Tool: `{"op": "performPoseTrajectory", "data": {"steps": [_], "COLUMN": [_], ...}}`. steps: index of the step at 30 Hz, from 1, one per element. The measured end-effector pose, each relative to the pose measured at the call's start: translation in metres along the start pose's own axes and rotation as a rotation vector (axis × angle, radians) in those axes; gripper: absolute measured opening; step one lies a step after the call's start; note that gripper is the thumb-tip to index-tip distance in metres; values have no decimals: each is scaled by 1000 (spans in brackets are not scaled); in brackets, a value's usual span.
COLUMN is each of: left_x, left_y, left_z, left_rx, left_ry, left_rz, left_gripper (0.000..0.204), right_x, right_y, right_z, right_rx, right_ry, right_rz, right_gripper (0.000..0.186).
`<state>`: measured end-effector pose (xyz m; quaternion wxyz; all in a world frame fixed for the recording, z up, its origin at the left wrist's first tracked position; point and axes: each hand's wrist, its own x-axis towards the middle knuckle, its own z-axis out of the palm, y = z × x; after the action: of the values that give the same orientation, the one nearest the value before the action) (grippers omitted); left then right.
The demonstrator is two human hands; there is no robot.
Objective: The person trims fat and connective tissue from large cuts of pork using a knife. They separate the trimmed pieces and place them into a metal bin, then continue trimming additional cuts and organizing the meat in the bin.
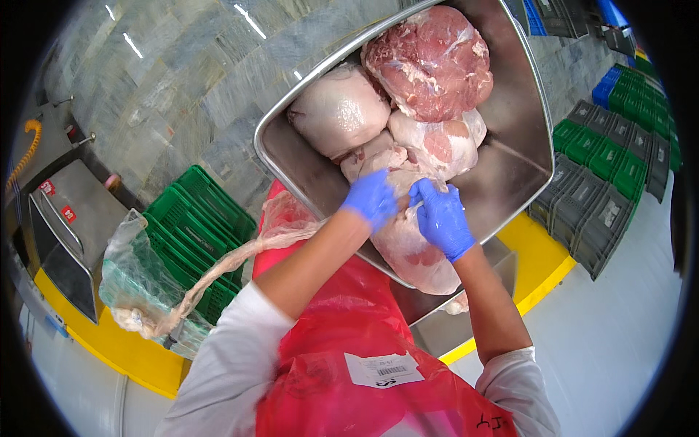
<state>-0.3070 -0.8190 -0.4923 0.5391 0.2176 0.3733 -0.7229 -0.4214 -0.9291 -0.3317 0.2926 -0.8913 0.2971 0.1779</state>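
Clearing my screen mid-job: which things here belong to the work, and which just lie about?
In the work:
- left hand, blue-gloved
- right hand, blue-gloved
- meat pieces
- metal tub

Lying about:
- green crates, left
- gray crates, right

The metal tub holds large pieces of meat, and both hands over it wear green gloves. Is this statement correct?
Not entirely. In the head view, the left hand and right hand over the metal tub wear blue gloves, not green. The tub does hold large pieces of meat.
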Motion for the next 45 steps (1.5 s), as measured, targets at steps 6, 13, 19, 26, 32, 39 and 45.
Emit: {"op": "performPoseTrajectory", "data": {"steps": [6, 13, 19, 26, 32, 39, 45], "left_x": [-36, -57, -71, -96, -95, -74, -63], "left_y": [30, 5, 9, 25, 50, 21, 25], "left_z": [55, 30, 7, 35, 32, 10, 39], "left_rx": [114, 877, 2013, 1961, 1584, 765, 550], "left_ry": [285, 308, 232, -54, -194, -120, -155], "left_rz": [120, 440, 364, 26, 14, 12, -51], "left_gripper": [20, 21, 38, 45, 31, 24, 26], "right_x": [9, 5, -23, -36, -37, -48, -54], "right_y": [-15, -20, -37, -42, -41, -24, -11], "right_z": [7, 17, 9, 25, 34, 21, 20], "right_rx": [-33, -192, -259, -175, -135, -124, -85], "right_ry": [-102, -58, 8, 113, 226, 267, 292], "right_rz": [6, -83, -138, -105, -106, -105, -134], "right_gripper": [32, 25, 18, 17, 14, 16, 17]}}
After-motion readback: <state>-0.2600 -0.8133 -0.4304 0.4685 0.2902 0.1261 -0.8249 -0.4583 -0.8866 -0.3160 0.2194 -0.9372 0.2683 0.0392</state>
